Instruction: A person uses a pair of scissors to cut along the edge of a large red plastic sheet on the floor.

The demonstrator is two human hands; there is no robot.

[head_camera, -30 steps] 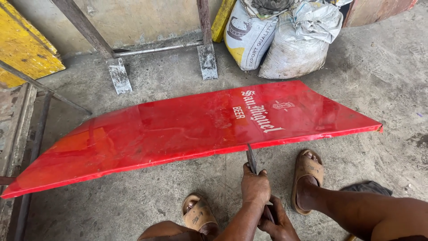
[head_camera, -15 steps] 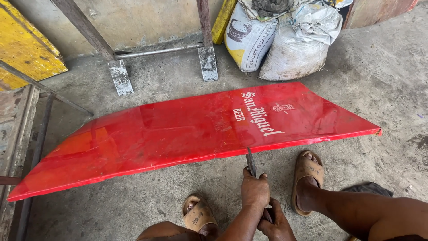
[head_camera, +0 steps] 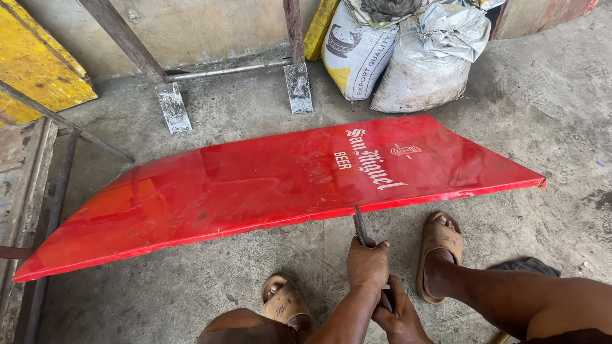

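Observation:
A long red glossy panel [head_camera: 255, 185] with white lettering lies tilted on the concrete floor. A dark metal cutting tool [head_camera: 360, 227] meets the panel's near edge, right of its middle. My left hand [head_camera: 368, 262] grips the tool just below the blade. My right hand [head_camera: 398, 313] is closed on the tool's lower part, right behind the left hand. My feet in tan sandals are on either side, the left foot [head_camera: 285, 303] and the right foot [head_camera: 438, 245].
Two filled sacks [head_camera: 408, 54] lean at the back wall. A metal frame with two feet [head_camera: 298, 86] stands behind the panel. A yellow board [head_camera: 38, 70] and rusty metal bars [head_camera: 38, 191] are at the left. A dark cloth [head_camera: 526, 266] lies by my right leg.
The panel and the view shift only slightly. Both hands stay closed on the tool at the same spot on the panel's edge.

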